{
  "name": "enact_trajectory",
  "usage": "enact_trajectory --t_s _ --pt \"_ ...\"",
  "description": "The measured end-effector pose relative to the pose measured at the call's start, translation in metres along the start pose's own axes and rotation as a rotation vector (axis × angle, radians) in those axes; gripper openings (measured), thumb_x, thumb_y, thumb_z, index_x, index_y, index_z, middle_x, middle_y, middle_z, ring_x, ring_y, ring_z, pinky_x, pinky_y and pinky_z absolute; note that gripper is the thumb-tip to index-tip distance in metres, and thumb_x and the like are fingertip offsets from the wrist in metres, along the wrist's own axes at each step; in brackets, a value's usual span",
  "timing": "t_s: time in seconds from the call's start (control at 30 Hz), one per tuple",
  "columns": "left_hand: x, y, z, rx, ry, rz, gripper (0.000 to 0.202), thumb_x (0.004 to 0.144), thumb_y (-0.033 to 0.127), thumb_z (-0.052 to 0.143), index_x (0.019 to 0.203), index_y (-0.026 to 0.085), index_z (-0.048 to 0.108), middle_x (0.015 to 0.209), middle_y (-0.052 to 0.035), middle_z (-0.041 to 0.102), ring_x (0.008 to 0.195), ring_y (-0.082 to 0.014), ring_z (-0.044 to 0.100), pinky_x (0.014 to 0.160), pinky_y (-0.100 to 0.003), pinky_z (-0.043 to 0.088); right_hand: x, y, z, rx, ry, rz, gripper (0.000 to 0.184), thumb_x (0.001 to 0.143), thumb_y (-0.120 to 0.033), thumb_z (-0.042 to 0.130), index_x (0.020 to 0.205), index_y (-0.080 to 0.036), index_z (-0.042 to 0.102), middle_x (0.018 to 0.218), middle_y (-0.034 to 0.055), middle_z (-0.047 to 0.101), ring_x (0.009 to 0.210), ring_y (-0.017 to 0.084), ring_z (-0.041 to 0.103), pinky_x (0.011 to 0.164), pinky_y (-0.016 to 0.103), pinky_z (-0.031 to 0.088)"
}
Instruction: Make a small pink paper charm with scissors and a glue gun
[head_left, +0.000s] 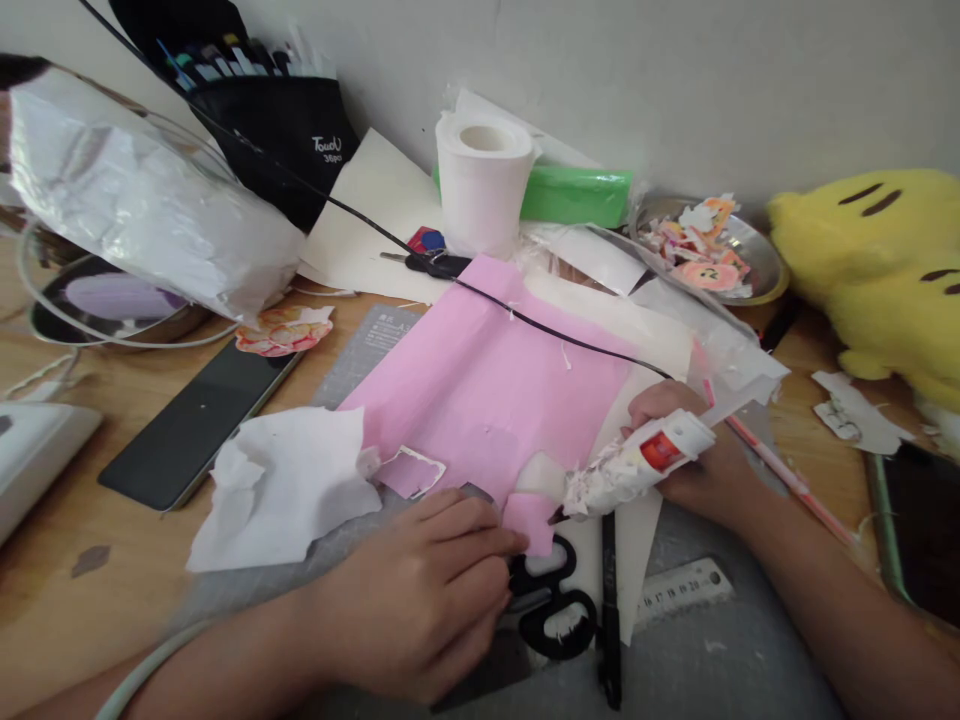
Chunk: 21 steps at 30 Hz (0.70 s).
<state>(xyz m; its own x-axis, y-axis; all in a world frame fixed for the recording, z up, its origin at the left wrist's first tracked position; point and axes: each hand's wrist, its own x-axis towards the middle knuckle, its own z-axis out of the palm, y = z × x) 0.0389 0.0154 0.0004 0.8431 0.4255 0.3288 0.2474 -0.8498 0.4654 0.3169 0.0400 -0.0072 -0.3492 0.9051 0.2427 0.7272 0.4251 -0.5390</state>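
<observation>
My right hand [694,465] is closed round a crumpled white glue tube [637,462] with a red label, its squeezed end pointing left over the lower edge of a pink paper sheet [487,390]. My left hand [427,595] lies low in the middle with its fingers curled and pressed down on the pink sheet's lower corner beside a small pink flap [536,520]. Black-handled scissors [555,605] lie just right of that hand. A black pen [609,610] lies next to them.
A torn white paper [281,480] and a dark phone [199,420] lie at the left. A tissue roll [484,180], green block [574,195], marker case [289,130], bowl of paper scraps [709,250], yellow plush toy [885,270] and ruler [686,585] surround the grey cutting mat [712,650].
</observation>
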Motion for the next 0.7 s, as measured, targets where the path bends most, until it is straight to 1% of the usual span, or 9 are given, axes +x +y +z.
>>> enact_trajectory --t_s 0.13,0.27,0.43,0.5,0.57,0.63,0.7 --pt "0.000 0.001 0.000 0.016 0.008 0.003 0.015 0.078 0.008 0.043 0.074 0.016 0.056 0.098 -0.0059 0.070 0.084 -0.0185 0.056 0.079 -0.032 0.044 0.002 -0.001 -0.001 -0.013 -0.003 0.004 0.013 0.067 -0.021 0.053 0.076 -0.028 0.047 0.075 0.0031 0.062 0.073 0.026 0.059 0.067 0.041 0.046" --pt "-0.001 0.001 0.001 0.013 0.016 0.015 0.015 0.078 0.008 0.044 0.075 0.016 0.056 0.099 -0.0052 0.069 0.083 -0.0184 0.055 0.080 -0.033 0.043 0.001 -0.001 -0.003 -0.017 0.002 -0.003 0.013 0.069 -0.020 0.053 0.078 -0.028 0.046 0.074 0.0030 0.061 0.071 0.025 0.058 0.068 0.041 0.046" --pt "-0.001 0.002 0.001 0.003 0.002 -0.011 0.014 0.078 0.007 0.045 0.073 0.015 0.055 0.101 -0.0037 0.069 0.082 -0.0188 0.055 0.076 -0.032 0.041 0.002 0.003 -0.009 0.001 0.017 0.000 0.014 0.069 -0.020 0.052 0.079 -0.026 0.045 0.075 0.0029 0.058 0.069 0.023 0.057 0.066 0.038 0.046" --pt "-0.001 0.002 0.001 -0.003 0.008 -0.007 0.014 0.078 0.006 0.046 0.073 0.015 0.054 0.100 -0.0041 0.069 0.081 -0.0187 0.055 0.074 -0.032 0.041 0.005 0.003 -0.013 -0.013 0.002 0.048 0.013 0.069 -0.021 0.050 0.080 -0.025 0.046 0.076 0.0030 0.058 0.068 0.022 0.057 0.063 0.036 0.046" --pt "-0.001 0.002 0.001 0.000 0.018 0.002 0.013 0.077 0.007 0.046 0.073 0.016 0.054 0.100 -0.0044 0.069 0.081 -0.0189 0.054 0.073 -0.032 0.041 0.009 0.001 -0.016 -0.052 -0.028 0.127 0.015 0.069 -0.023 0.049 0.084 -0.023 0.047 0.079 0.0039 0.059 0.069 0.022 0.058 0.061 0.034 0.046" --pt "-0.001 0.002 0.001 0.004 0.017 0.010 0.013 0.078 0.007 0.046 0.073 0.015 0.055 0.101 -0.0046 0.069 0.081 -0.0191 0.055 0.073 -0.033 0.041 0.015 -0.002 -0.019 -0.092 -0.049 0.200 0.023 0.067 -0.025 0.051 0.089 -0.021 0.046 0.079 0.0040 0.060 0.069 0.022 0.058 0.059 0.033 0.046" --pt "0.000 0.002 0.001 0.008 0.011 0.017 0.013 0.078 0.007 0.046 0.074 0.015 0.056 0.101 -0.0046 0.069 0.082 -0.0189 0.055 0.073 -0.032 0.041 0.021 -0.007 -0.020 -0.130 -0.080 0.259 0.030 0.065 -0.026 0.054 0.093 -0.020 0.045 0.076 0.0025 0.059 0.063 0.020 0.057 0.054 0.030 0.044"
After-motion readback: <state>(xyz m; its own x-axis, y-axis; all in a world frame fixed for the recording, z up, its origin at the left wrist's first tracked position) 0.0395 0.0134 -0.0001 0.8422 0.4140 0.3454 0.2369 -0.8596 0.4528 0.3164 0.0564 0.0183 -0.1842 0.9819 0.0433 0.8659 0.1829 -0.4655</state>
